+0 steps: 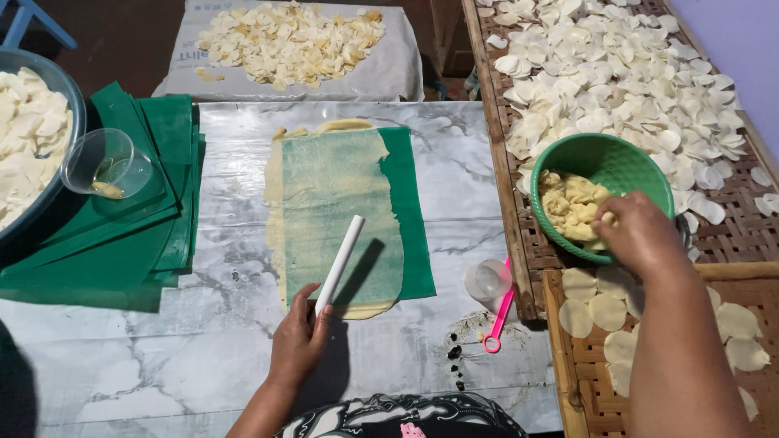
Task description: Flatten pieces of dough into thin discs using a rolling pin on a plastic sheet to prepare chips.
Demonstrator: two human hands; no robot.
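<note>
My left hand (pixel 298 339) grips the near end of a white rod (pixel 340 261), which slants up over a green plastic sheet (pixel 349 211). That sheet covers a long strip of thin yellow dough (pixel 276 219) on the marble-patterned table (pixel 162 357). My right hand (pixel 641 235) reaches into a green bowl (pixel 608 162) on the right and its fingers are among the yellow dough pieces (pixel 568 207) there; whether it holds any I cannot tell.
A stack of green sheets (pixel 122 235) with a clear cup (pixel 105 162) lies left, beside a bowl of white discs (pixel 28 138). Woven trays (pixel 730 235) with white discs (pixel 617 73) fill the right. A pink-handled cutter (pixel 495 312) sits near the table edge. Yellow chips (pixel 288 40) lie on cloth behind.
</note>
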